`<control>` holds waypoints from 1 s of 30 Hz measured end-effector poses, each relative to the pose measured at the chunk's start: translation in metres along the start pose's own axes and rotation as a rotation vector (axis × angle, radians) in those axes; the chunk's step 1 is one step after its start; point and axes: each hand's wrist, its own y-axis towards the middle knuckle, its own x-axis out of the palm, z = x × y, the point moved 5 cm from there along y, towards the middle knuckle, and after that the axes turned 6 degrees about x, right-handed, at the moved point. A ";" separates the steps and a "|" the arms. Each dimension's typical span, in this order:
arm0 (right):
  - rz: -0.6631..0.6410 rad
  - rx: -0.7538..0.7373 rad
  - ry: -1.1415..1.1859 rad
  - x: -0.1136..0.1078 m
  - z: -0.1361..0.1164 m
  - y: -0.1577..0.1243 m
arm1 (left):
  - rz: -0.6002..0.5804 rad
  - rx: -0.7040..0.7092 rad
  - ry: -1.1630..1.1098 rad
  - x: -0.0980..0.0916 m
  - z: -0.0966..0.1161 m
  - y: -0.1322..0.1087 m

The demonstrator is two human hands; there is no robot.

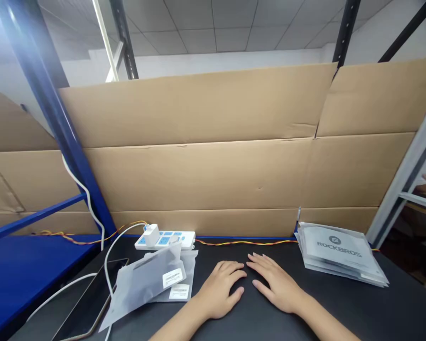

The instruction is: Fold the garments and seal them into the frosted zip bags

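Head view: left hand (218, 291) and right hand (275, 282) lying open and empty on the black tabletop (344, 308)

Fingers (234, 269) of both hands slightly spread and gently curved, pads down, gripping nothing; the fingertips of the two hands near each other mid-table, not touching. Palms low and wrists slack, most likely a resting pose rather than a hold.

Just left of the left hand, two translucent grey pouches (145, 284) with white barcode labels (172, 278), one lying askew across the other, seemingly dropped loosely within easy reach. Well off to the right of the right hand, a stack of ROCKBROS pouches (341, 253), neatly piled near the far edge, probably set aside as one batch.

Along the far edge, left of centre, a white power strip (165, 239) with blue switches and a white plug adapter (151, 234) plugged in, likely placed there to keep it away from the hands. Beside it, a red-and-yellow wire (244, 242) running along the back, and a white cable (105, 265) curving down over a dark tablet (88, 303) at the near left. Further left, a blue shelf (21, 279). Behind everything, cardboard sheets (199, 166) standing against a blue rack upright (53, 118), apparently as a backdrop.
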 end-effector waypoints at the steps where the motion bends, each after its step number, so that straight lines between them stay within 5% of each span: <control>1: -0.008 0.014 0.011 0.001 0.002 0.001 | -0.002 -0.008 0.002 0.000 -0.001 0.000; 30: 0.013 -0.007 0.016 -0.001 0.005 -0.004 | -0.005 0.041 0.015 0.001 0.000 0.000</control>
